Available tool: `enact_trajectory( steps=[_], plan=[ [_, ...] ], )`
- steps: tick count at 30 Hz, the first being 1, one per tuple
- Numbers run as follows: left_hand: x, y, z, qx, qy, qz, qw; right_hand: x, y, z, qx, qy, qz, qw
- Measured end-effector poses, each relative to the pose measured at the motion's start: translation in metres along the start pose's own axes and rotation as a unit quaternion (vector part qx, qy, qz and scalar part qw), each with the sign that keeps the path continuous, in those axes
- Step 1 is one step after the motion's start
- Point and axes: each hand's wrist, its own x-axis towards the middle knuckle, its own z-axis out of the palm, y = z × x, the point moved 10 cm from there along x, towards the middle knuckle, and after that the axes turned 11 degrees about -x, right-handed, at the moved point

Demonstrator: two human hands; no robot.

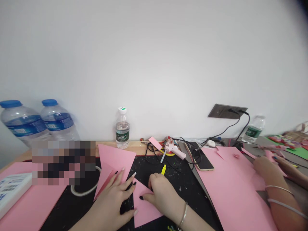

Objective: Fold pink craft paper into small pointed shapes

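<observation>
One pink paper lies partly under your right hand | this hand is curled, cannot tell if gripping yellow tool just beyond | your left hand spreads wide open, empty, over pink sheet

Left hand palm-down, fingers apart; right hand in a loose curl

Far left stand two blue-capped bottles; right of them, a white-capped bottle — green-labelled. Farther right lies a dark phone, a wall socket beyond it — cables plugged in.
</observation>
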Motion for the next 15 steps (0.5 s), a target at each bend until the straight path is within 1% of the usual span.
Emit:
enact_trajectory(
  steps=[2, 6, 7, 9, 10, 12, 14, 15],
  plan=[
    [-0.001, -0.001, 0.001, 0.005, 0.01, 0.012, 1.0, 0.005, 0.002, 0.009, 0.04, 0.011, -0.011, 0.999],
    [-0.002, -0.003, 0.005, 0.007, 0.03, 0.037, 0.999, 0.008, 0.016, 0.014, 0.138, 0.045, -0.004, 0.989],
    [-0.001, -0.006, 0.004, -0.001, 0.043, 0.034, 0.999, 0.01, 0.021, 0.013, 0.167, 0.049, 0.004, 0.985],
    [0.0, -0.014, -0.002, -0.027, 0.086, 0.016, 0.996, 0.012, 0.026, 0.011, 0.219, 0.059, 0.01, 0.974],
    [0.0, -0.017, -0.008, -0.044, 0.115, 0.007, 0.992, 0.012, 0.025, 0.009, 0.241, 0.064, 0.004, 0.968],
    [-0.001, -0.02, -0.019, -0.087, 0.166, -0.002, 0.982, 0.012, 0.017, 0.005, 0.276, 0.065, -0.031, 0.958],
    [0.001, -0.017, -0.025, -0.14, 0.176, -0.001, 0.974, 0.009, 0.006, 0.004, 0.299, 0.056, -0.07, 0.95],
    [0.002, -0.014, -0.026, -0.168, 0.163, -0.003, 0.972, 0.007, 0.002, 0.003, 0.303, 0.052, -0.08, 0.948]
  ],
)
